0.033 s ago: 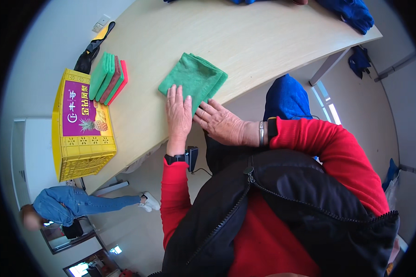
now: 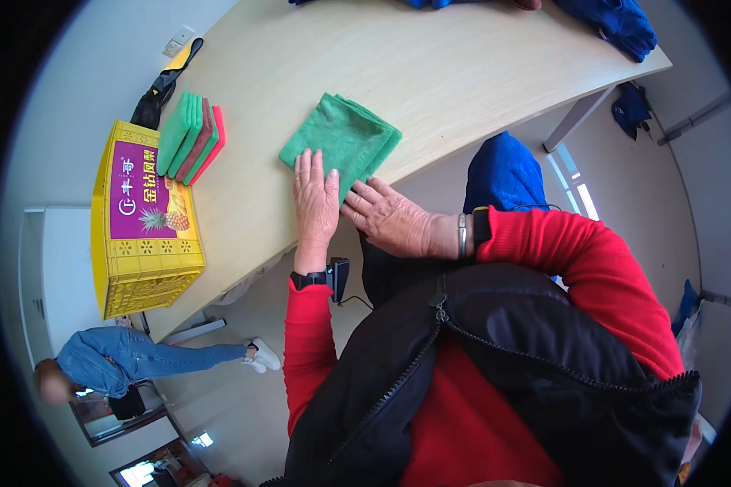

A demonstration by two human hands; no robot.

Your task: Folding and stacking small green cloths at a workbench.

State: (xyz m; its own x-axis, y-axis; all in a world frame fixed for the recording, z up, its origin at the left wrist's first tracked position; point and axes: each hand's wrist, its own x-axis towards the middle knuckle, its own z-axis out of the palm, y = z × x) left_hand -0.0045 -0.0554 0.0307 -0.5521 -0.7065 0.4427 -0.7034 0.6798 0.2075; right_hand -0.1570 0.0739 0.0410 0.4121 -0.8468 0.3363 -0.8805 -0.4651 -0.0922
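A green cloth [image 2: 337, 134], folded into a layered square, lies near the front edge of the table. My left hand [image 2: 315, 199] rests flat with its fingers stretched over the cloth's near left part. Just to its right, my right hand [image 2: 394, 221] has its fingers extended, the tips touching the cloth's near corner at the table edge. Neither hand grips anything. Left of the cloth, several folded cloths [image 2: 193, 140] in green, brown and red lean together in a row beside a yellow crate.
The yellow plastic crate [image 2: 150, 272] with a purple pineapple label stands on the table [image 2: 252, 97] at the left. A black and yellow item [image 2: 162, 89] lies behind it. Blue cloth [image 2: 617, 24] lies at the far right. Below the edge is a blue covered object [image 2: 505, 174]. A person in denim [image 2: 130, 357] stands at left.
Very little differs. My right hand and the green cloth have shifted a tiny bit to the right; my left hand stays on the cloth.
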